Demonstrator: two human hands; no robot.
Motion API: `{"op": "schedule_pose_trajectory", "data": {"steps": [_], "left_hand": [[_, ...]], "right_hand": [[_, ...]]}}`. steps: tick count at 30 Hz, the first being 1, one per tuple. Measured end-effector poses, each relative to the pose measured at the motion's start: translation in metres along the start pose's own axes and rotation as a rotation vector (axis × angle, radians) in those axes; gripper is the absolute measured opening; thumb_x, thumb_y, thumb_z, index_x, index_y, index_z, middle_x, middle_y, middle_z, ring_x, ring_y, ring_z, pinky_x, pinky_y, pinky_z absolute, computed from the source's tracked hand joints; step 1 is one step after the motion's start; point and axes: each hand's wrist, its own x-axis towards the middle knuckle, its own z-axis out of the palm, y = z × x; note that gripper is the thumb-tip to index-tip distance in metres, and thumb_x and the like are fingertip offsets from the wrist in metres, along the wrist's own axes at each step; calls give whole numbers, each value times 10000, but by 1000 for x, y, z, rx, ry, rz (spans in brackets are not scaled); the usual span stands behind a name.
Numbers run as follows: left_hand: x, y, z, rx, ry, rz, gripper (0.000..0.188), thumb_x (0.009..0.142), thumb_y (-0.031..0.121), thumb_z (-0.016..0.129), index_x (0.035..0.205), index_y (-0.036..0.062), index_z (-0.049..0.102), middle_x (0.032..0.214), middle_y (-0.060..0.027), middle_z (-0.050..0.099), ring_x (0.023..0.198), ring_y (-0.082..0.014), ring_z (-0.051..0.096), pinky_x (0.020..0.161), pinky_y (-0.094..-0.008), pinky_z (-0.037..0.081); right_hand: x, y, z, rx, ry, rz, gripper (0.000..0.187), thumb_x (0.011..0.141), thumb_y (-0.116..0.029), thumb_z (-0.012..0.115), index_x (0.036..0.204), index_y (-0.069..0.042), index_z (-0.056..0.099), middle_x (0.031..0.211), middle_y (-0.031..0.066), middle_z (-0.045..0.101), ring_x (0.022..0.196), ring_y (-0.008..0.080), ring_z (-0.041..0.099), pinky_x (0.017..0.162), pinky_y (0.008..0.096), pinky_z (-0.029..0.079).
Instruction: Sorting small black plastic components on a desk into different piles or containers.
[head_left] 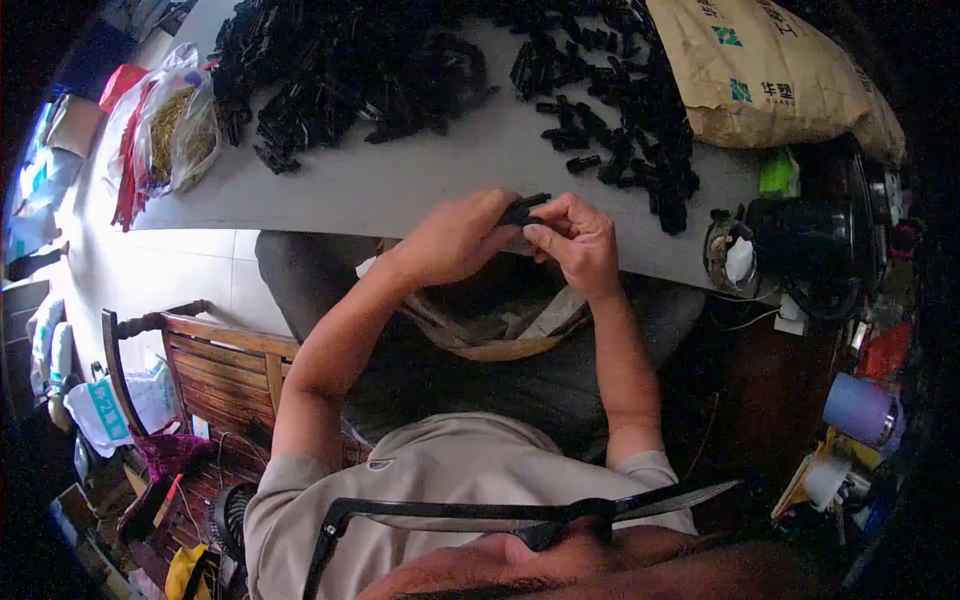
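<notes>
Both hands meet at the near edge of the grey table (340, 195). My left hand (458, 240) is closed around a small black plastic part (522, 208), whose narrow end sticks up between the hands. With thumb and fingers pinched, my right hand (577, 243) grips the same part from its right side. Its exact shape is mostly hidden by my fingers. Beyond my hands lies a large heap of black plastic parts (340, 70), and a looser pile of similar black parts (620, 130) spreads to the right.
A brown sack (790, 80) lies at the far right. On the left stands a clear plastic bag (185, 135) with yellowish bits inside. Below my hands, an open bag (490, 340) sits by my lap. A wooden chair (220, 365) is at the left.
</notes>
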Motion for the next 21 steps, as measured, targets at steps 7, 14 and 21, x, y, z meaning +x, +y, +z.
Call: {"op": "schedule_pose_trajectory", "data": {"steps": [7,14,21], "left_hand": [[-8,-4,-3,20,-42,37,303,947,223,626,1143,13,530,937,-250,638,905,-495,603,749,-538,480],[-8,3,-6,-101,-19,135,256,920,212,660,1065,15,587,902,-226,653,848,-462,630,704,-504,499],[-4,-6,-10,42,-67,96,339,892,276,717,1106,29,626,912,-212,680,852,-426,666,721,-485,530]], "right_hand": [[3,-14,12,112,114,-150,229,883,-85,754,1071,1,655,836,49,705,757,91,657,657,251,536],[0,-6,-3,118,-47,-31,227,848,-129,806,1004,-25,678,827,5,682,733,65,599,671,251,497],[4,-6,1,-55,-5,-112,181,823,-69,796,947,-34,670,754,-22,632,682,47,570,610,233,465]]}}
